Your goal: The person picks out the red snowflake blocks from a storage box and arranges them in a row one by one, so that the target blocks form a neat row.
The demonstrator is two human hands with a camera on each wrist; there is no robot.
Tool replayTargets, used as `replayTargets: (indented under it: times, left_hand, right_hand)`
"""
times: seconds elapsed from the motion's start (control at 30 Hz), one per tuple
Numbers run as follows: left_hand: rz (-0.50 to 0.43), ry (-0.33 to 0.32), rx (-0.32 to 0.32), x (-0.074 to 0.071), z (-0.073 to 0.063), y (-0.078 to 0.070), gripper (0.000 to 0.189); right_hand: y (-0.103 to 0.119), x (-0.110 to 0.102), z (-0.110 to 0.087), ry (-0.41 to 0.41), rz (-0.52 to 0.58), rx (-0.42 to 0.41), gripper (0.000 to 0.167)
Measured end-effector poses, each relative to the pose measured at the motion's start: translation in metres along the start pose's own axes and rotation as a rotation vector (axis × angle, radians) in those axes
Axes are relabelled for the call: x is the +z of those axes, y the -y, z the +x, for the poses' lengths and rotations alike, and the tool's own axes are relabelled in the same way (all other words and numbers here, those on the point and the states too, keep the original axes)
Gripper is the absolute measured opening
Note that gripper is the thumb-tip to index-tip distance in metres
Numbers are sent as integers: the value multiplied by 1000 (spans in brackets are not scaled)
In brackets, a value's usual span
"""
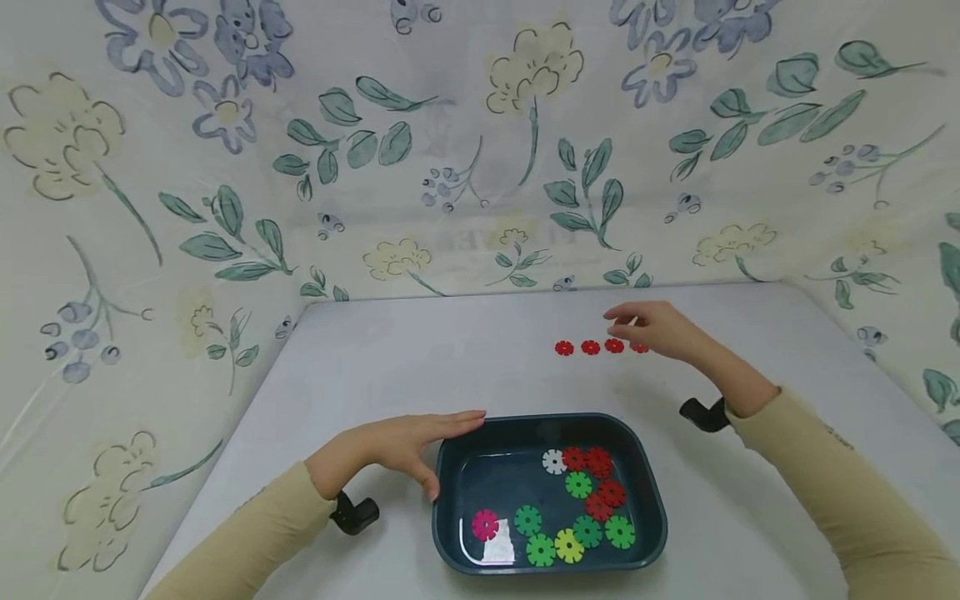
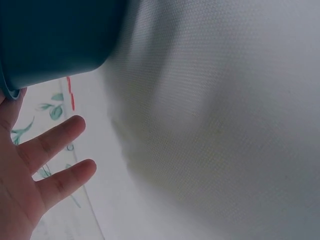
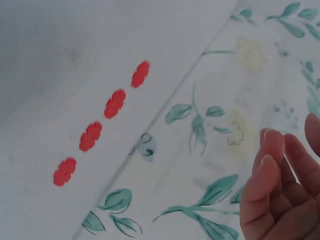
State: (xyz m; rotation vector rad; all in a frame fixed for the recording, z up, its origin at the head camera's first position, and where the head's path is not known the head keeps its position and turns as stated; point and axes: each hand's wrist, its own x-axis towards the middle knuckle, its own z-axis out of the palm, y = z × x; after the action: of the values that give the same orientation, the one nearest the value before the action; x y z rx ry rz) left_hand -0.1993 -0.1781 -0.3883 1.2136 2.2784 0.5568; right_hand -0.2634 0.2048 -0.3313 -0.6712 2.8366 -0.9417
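A dark blue tray [image 1: 647, 492] holds several notched flower-shaped discs: red discs [image 1: 611, 492], green discs [image 1: 587, 531], a yellow disc [image 1: 569, 546], a white disc [image 1: 554, 462] and a pink disc [image 1: 485, 525]. My left hand [image 1: 408, 442] touches the tray's left rim, its fingers extended; two spread fingers [image 2: 55, 142] show below the tray in the left wrist view. Farther back, several red discs [image 1: 590, 347] lie in a row on the table. Above the row's right end is my right hand [image 1: 656, 329], fingers loosely bent with nothing between them; it partly covers the rightmost disc.
The white table [image 1: 420, 358] ends at a floral-patterned cloth [image 1: 465, 242] behind and at the sides. Black wrist-worn devices hang below the left wrist [image 1: 354, 513] and right wrist [image 1: 705, 414]. A pale rectangular reflection shows on the tray's floor.
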Motion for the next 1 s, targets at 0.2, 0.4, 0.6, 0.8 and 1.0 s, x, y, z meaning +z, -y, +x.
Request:
replayTargets:
  times: [0.2, 0.4, 0.6, 0.8, 1.0]
  left_hand:
    - [-4, -4, -5, 2, -1, 1, 106]
    - [-10, -6, 1, 2, 0, 2, 106]
    - [-25, -40, 8, 5, 0, 5, 106]
    - [-53, -81, 34, 2, -2, 6, 104]
    - [-74, -169, 37, -14, 5, -7, 86]
  right_hand:
    - [1, 22, -54, 127, 117, -83, 39]
    - [-4, 41, -87, 214, 171, -135, 49]
    - [-11, 49, -97, 291, 217, -119, 53]
    - [-17, 53, -98, 333, 256, -125, 55]
    - [-24, 58, -99, 400, 359, -157, 66]
